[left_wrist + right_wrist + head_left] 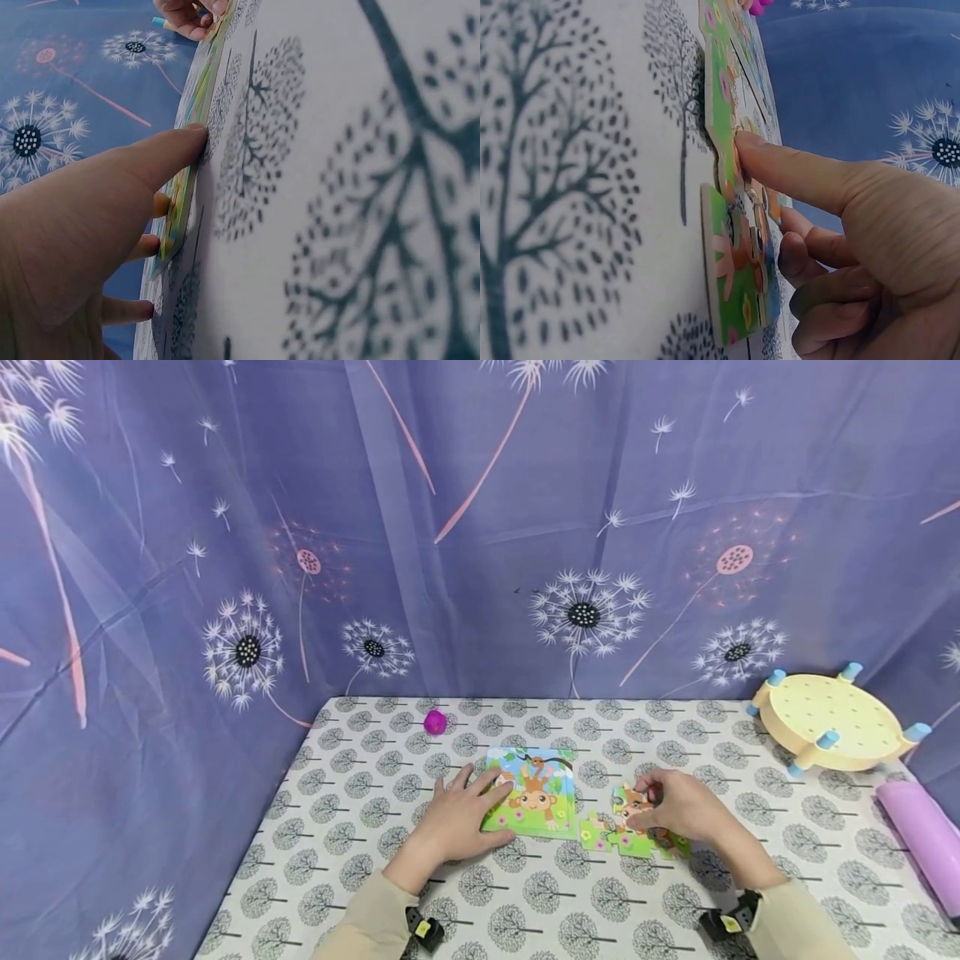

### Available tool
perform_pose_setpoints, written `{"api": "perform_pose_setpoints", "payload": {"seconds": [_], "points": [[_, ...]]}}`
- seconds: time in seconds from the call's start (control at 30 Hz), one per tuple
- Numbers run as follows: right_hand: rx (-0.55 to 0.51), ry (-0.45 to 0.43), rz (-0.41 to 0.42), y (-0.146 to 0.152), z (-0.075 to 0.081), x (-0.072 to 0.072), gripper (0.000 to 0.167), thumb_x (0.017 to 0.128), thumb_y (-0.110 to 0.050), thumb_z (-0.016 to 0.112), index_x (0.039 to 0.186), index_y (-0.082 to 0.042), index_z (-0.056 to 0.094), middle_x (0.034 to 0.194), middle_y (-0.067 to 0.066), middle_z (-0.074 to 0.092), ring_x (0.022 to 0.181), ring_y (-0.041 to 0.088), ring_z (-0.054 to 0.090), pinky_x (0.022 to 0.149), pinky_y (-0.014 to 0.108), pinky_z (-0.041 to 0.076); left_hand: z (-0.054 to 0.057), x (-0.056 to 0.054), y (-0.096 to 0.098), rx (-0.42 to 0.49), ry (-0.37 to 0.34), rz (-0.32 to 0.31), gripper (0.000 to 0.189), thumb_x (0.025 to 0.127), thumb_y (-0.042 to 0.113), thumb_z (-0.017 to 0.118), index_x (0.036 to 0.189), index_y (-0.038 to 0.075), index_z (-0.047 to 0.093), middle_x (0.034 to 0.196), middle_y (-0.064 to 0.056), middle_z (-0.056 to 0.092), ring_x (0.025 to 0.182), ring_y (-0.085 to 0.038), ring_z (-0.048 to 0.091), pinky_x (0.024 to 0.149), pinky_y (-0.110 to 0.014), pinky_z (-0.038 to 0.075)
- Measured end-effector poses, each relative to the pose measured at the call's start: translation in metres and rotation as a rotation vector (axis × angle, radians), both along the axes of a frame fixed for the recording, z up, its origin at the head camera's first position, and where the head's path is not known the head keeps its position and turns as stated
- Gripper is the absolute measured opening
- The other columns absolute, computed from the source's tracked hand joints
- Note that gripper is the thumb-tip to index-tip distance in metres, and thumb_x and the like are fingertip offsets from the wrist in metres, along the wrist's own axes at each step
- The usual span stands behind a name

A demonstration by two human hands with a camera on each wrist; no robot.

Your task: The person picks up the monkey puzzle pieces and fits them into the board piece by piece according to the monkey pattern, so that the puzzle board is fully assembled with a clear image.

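My left hand (459,817) lies spread over the left side of a square monkey picture board (557,810), fingers extended and thumb at its lower edge. To the right, several jigsaw pieces (636,845) lie partly joined, showing green grass and part of a monkey. My right hand (684,810) is over them, pinching a monkey jigsaw piece (621,795) between thumb and fingers. In the right wrist view the thumb (795,169) presses on the joined pieces, while a corner piece (735,300) with a pink flower sits at the near end.
A purple ball-like object (435,722) lies at the back left of the tree-print tablecloth (540,893). A yellow oval stand with blue-tipped legs (832,718) is at the back right, with a pink-purple cylinder (918,843) in front of it. A dandelion-print curtain (480,610) hangs behind.
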State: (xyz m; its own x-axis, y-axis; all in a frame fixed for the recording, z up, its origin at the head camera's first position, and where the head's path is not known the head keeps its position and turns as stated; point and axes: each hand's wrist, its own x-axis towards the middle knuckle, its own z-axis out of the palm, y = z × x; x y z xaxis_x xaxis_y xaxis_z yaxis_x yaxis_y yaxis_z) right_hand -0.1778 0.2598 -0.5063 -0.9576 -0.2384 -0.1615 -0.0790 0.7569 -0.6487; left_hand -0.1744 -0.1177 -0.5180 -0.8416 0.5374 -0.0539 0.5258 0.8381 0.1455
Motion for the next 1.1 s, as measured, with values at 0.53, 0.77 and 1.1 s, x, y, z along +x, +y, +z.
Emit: {"api": "perform_pose_setpoints", "payload": {"seconds": [0.53,0.77,1.1], "points": [[-0.149,0.037,-0.045,0.005,0.001,0.006,0.042,0.073,-0.025,0.094,0.102,-0.011,0.066,0.092,0.003,0.065,0.074,0.021,0.059,0.062,0.030,0.052,-0.001,-0.006,0.002,-0.023,-0.036,0.019,0.088,0.089,0.082,0.050,0.163,0.036,0.035,0.172,0.003,0.021,0.153,-0.047,0.022,0.108,-0.083,0.023],[-0.218,0.081,-0.027,0.009,0.000,0.007,0.024,0.084,-0.017,0.086,0.102,-0.010,0.071,0.087,0.003,0.068,0.067,0.020,0.063,0.055,0.029,0.056,0.000,-0.007,0.004,-0.026,-0.030,0.025,0.090,0.088,0.083,0.052,0.163,0.035,0.036,0.172,0.000,0.023,0.152,-0.048,0.024,0.108,-0.084,0.023],[-0.233,0.074,-0.015,0.011,-0.003,0.006,0.021,0.090,-0.016,0.081,0.108,-0.009,0.075,0.088,0.000,0.071,0.066,0.019,0.061,0.050,0.026,0.051,0.001,-0.010,0.006,-0.055,-0.037,0.034,0.095,0.085,0.088,0.049,0.163,0.037,0.034,0.172,0.001,0.022,0.152,-0.049,0.023,0.106,-0.085,0.024]]}}
